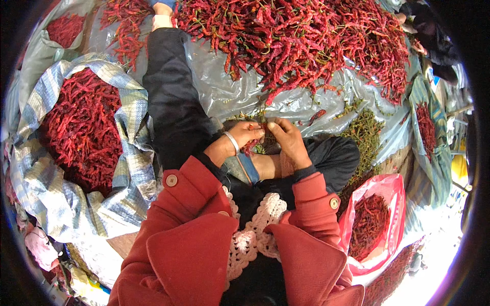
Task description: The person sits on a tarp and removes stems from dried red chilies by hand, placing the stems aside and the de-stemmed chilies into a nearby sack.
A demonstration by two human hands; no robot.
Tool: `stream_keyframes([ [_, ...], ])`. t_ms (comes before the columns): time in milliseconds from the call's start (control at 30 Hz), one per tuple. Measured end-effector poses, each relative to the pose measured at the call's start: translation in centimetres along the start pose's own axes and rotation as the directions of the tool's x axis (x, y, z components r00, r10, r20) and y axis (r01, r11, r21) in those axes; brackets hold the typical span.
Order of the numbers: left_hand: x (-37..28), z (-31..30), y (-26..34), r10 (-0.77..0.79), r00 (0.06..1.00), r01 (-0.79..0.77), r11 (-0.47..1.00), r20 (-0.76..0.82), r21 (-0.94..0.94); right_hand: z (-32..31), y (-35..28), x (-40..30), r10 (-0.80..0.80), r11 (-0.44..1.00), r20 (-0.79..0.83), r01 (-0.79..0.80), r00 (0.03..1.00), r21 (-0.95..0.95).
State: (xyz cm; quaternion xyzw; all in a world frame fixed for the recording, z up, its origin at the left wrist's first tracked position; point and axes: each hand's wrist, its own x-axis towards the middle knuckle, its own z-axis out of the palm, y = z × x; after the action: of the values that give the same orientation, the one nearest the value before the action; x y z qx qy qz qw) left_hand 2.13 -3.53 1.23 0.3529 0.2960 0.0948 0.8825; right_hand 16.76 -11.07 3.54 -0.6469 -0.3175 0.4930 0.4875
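My left hand (242, 137), with a silver bangle at the wrist, is closed around a few dried red chili peppers (250, 147) above my lap. Close beside it, my right hand (285, 137) pinches with thumb and forefinger at the stem side of the same peppers; exactly what lies between those fingertips is too small to tell. Ahead of both hands, a large heap of dried red chili peppers (298, 42) is spread on a clear plastic sheet (229, 91). Green stems (365, 134) lie piled at my right knee, and more bits lie just beyond my hands.
A blue-and-white woven sack (132, 111) full of red chilies stands at left. At right are a pink plastic bag (400, 214) with darker chilies and a green striped sack (436, 168). My outstretched leg (168, 84) crosses the sheet. Another person (432, 34) sits at the upper right.
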Motion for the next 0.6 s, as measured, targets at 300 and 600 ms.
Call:
stream_keyframes([
  [300,0.8,-0.4,-0.2,-0.118,0.993,0.120,0.954,-0.023,0.276,0.2,-0.1,0.9,0.074,0.986,0.052,-0.065,0.996,-0.151],
  [600,-0.7,0.5,1.3,-0.237,0.968,0.251,0.933,0.086,-0.258,-3.8,-0.3,2.6,-0.132,0.283,-0.195,-0.152,0.972,-0.947],
])
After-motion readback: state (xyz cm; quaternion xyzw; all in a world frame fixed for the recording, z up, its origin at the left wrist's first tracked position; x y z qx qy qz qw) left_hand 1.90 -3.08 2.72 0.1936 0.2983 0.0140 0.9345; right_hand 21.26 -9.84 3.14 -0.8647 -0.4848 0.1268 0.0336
